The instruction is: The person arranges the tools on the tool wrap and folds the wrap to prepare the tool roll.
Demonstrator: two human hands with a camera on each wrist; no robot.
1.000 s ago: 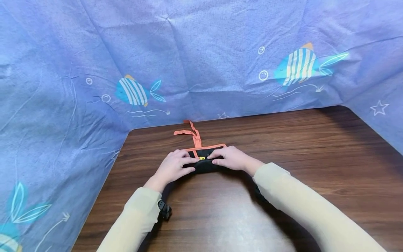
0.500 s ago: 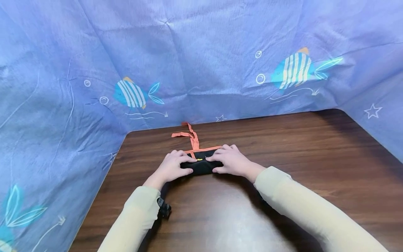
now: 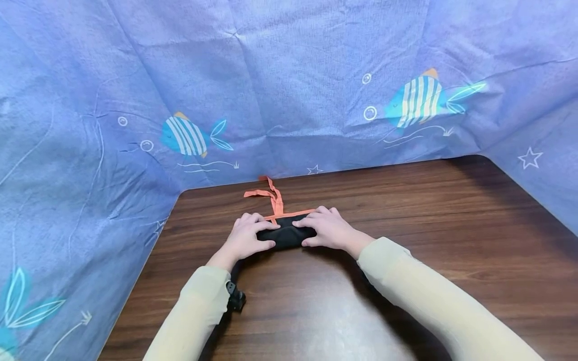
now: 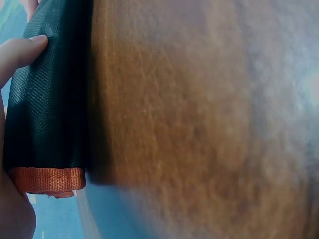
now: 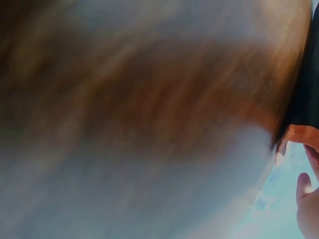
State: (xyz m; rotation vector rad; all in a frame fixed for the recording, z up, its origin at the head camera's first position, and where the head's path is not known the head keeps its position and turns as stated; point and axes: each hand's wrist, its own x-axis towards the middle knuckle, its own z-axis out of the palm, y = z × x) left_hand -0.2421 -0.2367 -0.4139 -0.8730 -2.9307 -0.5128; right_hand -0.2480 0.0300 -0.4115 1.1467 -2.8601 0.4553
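Note:
A black fabric roll (image 3: 289,236) with orange edging lies partly rolled up near the far side of the table. Its orange tie straps (image 3: 277,200) trail away behind it. My left hand (image 3: 246,236) grips the left end, thumb on the near side and fingers over the top. On the opposite end, my right hand (image 3: 331,230) holds the roll in the same way. In the left wrist view, the left thumb (image 4: 25,52) presses on the black cloth, and an orange-bound end (image 4: 47,179) shows below. The right wrist view catches only the roll's orange-trimmed end (image 5: 301,133) and part of the right hand.
The dark wood-grain table (image 3: 406,215) extends to both sides and toward me. A blue cloth with printed fish (image 3: 289,90) hangs behind and around it. A small black device (image 3: 236,298) is strapped at the left wrist.
The cloth has been rolled over farther, so the yellow mark that showed between the hands is now covered. Both hands have shifted slightly and now hold the thicker roll.

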